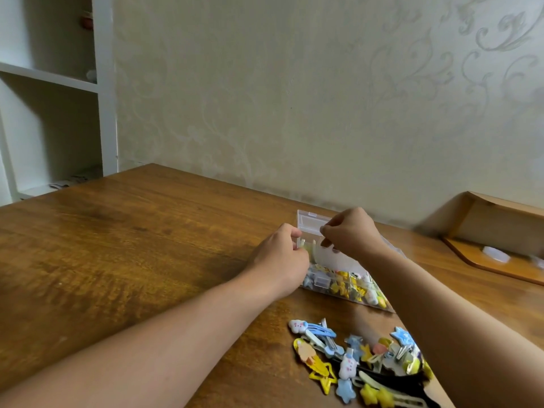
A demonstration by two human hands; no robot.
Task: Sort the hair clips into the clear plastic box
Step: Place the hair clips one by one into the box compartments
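Observation:
The clear plastic box (344,285) stands open on the wooden table, its lid (310,223) raised at the back, with several yellow and pale clips inside. My left hand (279,257) grips the box's left end near a pale clip. My right hand (350,231) is over the box with fingers pinched on a white piece (332,259) that reaches down into it. A pile of hair clips (362,357) in blue, yellow, white and black lies on the table in front of the box, partly hidden by my right forearm.
The wooden table (132,245) meets a patterned wall at the back. A white shelf unit (53,83) stands at the far left. A raised wooden ledge (497,254) holding a small white object (496,254) sits at the right.

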